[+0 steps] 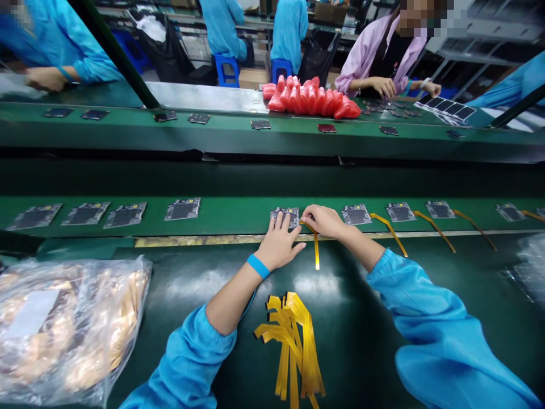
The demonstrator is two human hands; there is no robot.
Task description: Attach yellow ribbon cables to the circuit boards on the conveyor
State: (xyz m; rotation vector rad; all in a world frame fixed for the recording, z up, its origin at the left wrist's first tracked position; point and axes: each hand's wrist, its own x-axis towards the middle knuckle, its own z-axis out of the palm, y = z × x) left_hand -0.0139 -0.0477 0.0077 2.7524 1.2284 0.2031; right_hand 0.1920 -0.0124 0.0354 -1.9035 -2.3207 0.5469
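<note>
My left hand (277,243) rests on a circuit board (294,212) on the green belt, its fingers spread over the board and the thumb apart. At the board's right edge, my right hand (322,220) pinches a yellow flat flex cable (317,257). The cable's tail hangs toward me over the belt's edge. Fingers hide the cable's end, so whether it is joined to the board cannot be seen. Nearer to me, a loose pile of yellow flex cables (313,363) lies on the dark green tabletop (361,352).
Left on the belt (234,213) lie several bare boards (183,209); to the right, boards (356,215) have cables attached. A clear plastic bag (123,329) fills the left side. Beyond, a second line carries boards and red bundles (309,97), with co-workers around it.
</note>
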